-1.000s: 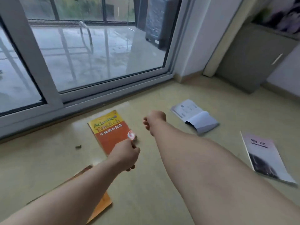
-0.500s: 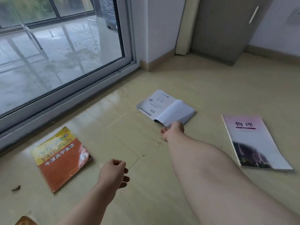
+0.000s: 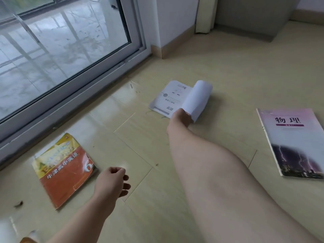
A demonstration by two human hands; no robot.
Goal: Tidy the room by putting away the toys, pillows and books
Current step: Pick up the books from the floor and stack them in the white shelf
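Three books lie on the beige floor. A white booklet lies open in the middle, and my right hand grips its near edge, with the curled white pages rising above my fingers. An orange and yellow English textbook lies at the lower left. My left hand hovers just right of it, fingers loosely curled, holding nothing. A pink and purple physics textbook with lightning on its cover lies at the right, apart from both hands.
A sliding glass door with a grey track runs along the left. A white wall corner and a grey cabinet stand at the back. An orange object's corner shows at the bottom left edge. A small scrap lies nearby.
My right hand reached forward from beside the orange textbook to the white booklet and took hold of its pages, which now curl up. My left hand moved off the orange textbook.
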